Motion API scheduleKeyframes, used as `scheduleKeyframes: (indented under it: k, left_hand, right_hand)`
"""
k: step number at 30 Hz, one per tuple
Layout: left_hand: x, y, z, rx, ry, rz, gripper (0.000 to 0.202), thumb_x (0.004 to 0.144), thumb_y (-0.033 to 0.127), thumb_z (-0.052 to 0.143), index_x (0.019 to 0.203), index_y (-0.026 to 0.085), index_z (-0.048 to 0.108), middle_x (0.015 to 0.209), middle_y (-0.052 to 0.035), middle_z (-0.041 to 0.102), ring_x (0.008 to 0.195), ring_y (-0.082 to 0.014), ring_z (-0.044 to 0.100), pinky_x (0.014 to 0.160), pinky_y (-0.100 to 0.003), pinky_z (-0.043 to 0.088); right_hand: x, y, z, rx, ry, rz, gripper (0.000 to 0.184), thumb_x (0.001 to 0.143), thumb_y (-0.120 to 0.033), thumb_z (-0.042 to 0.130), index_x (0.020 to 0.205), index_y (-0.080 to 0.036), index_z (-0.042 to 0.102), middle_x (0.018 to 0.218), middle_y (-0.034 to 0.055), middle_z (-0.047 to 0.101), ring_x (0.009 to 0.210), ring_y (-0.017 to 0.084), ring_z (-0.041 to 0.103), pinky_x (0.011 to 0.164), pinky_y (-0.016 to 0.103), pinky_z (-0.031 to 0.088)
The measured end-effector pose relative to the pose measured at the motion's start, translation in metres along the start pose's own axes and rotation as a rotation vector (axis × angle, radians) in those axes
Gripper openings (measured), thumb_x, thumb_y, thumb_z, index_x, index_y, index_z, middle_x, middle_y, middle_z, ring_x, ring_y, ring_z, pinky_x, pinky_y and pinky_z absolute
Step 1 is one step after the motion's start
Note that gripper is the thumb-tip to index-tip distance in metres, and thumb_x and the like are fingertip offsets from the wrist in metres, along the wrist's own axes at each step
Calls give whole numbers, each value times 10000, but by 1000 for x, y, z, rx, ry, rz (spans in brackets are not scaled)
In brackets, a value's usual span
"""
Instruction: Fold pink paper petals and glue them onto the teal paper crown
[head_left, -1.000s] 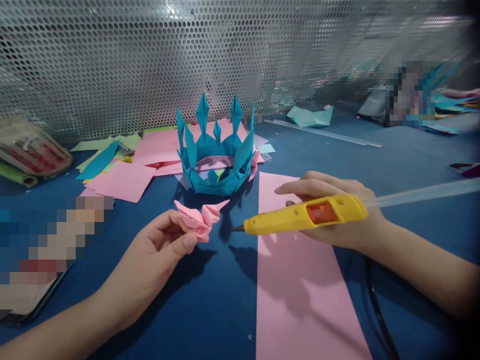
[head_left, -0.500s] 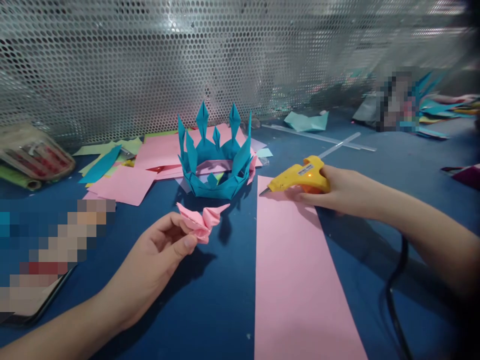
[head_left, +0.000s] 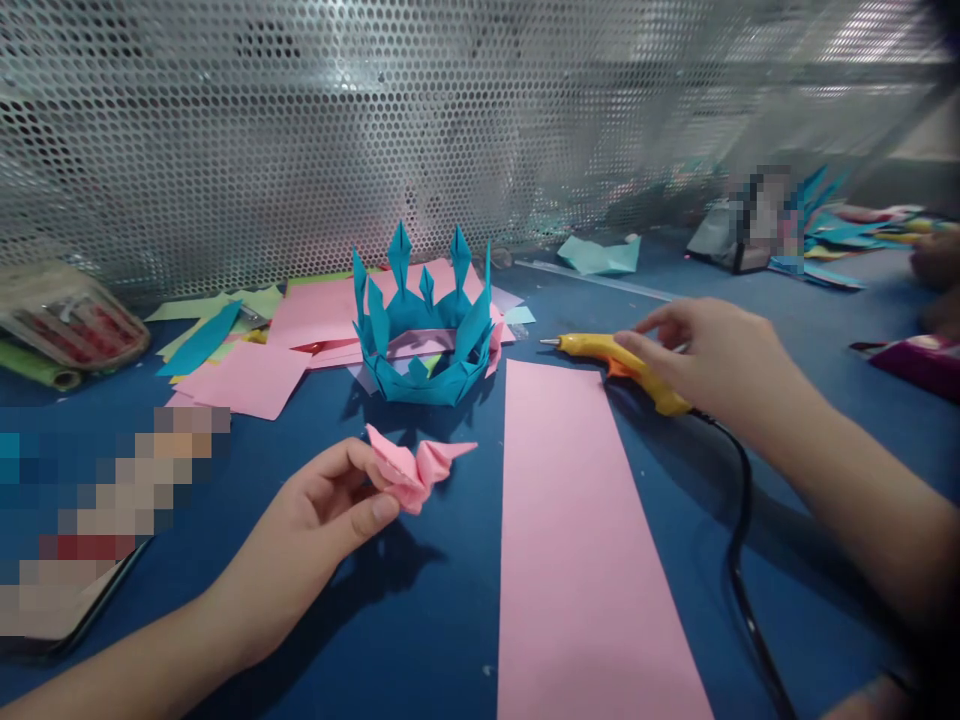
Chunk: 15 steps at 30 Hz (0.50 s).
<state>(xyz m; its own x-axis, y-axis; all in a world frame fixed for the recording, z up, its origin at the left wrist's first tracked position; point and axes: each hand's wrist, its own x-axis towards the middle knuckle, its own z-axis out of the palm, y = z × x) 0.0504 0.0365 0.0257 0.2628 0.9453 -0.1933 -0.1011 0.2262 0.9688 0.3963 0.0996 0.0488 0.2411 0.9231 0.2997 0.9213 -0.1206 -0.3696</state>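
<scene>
My left hand (head_left: 330, 520) pinches a small folded pink paper bird (head_left: 420, 475) between thumb and fingers, above the blue table. A yellow hot glue gun (head_left: 592, 347) lies on its side on the table, its metal nozzle pointing left and its black cord running toward me. Over its body is my right hand (head_left: 720, 345), fingers loosely apart, thumb at the gun. A long pink paper strip (head_left: 577, 540) lies between my hands. Behind the bird stands a blue paper crown (head_left: 424, 385) with several pointed tips.
Paper sheets (head_left: 247, 378) lie behind and left of the crown. A clear plastic box (head_left: 75, 315), a green roll (head_left: 37, 365) and a pixelated device (head_left: 82, 590) are at left. A perforated metal panel (head_left: 450, 130) backs the table. Another person's hand (head_left: 937, 270) shows far right.
The glue gun has been turned from upright in my grip to lying on its side, and my right hand has loosened around it. The paper bird stays in my left hand, slightly lower in view.
</scene>
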Motion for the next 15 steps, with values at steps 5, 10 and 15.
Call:
scheduleKeyframes:
  k: [5,10,15]
  left_hand:
    - [-3,2,1,60,-120,28,222,741,405,863,740,217,745,809,-18,723,818,-172,665,775,-243,518]
    - [-5,4,1,93,-195,53,263,760,451,835,708,223,715,775,1,701,792,-167,656,774,-243,508]
    - [-5,5,-1,124,-219,45,234,800,430,803,741,223,710,803,1,687,804,-174,646,780,-257,503]
  right_hand:
    - [-31,-48,10,380,-197,-263,296,909,-434,605,816,-182,729,807,66,731,709,178,657,646,286,513]
    - [-69,-99,11,791,-573,-508,168,913,-320,660,870,-216,786,843,21,760,761,141,689,668,222,535]
    - [-80,-115,14,1043,-791,-460,62,865,-220,733,849,-192,786,827,5,762,744,109,679,688,183,531]
